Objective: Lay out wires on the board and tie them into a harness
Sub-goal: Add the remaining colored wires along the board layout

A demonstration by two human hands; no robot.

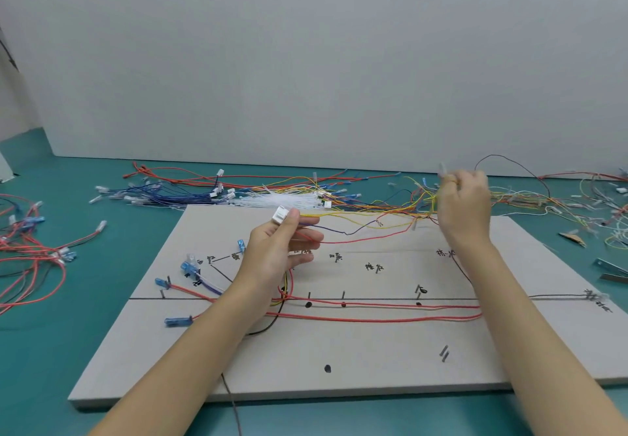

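A grey harness board [339, 343] lay flat on the teal tabletop [51, 350], marked with black lines, dots and handwritten labels and studded with small upright pins [444, 354]. The left hand [282, 252] hovered over the board's left-centre, thumb and forefinger pinching a white plastic connector [280, 214] while the other fingers stretched out loosely. From that connector yellow, purple and red wires [356, 233] ran rightward through the air to the right hand [464, 204], which was raised above the board's far right edge with its fingers curled round the wire ends; a pale terminal sleeve [442, 168] stuck up above its knuckles. Exactly which strands that hand gripped could not be told. Already laid on the board, long red wires [373, 313] followed the main horizontal line, ending at the left in blue insulated terminals [178, 320], with more blue terminals [188, 267] near the branch lines above. A black wire [231, 398] trailed off the board's near edge. Beyond the far edge lay a bundle of white cable ties [282, 201], flanked by a heap of blue wires [163, 194] to the left and a tangle of yellow and orange wires [390, 206] to the right. A separate pile of red wires [30, 258] rested on the table at far left.
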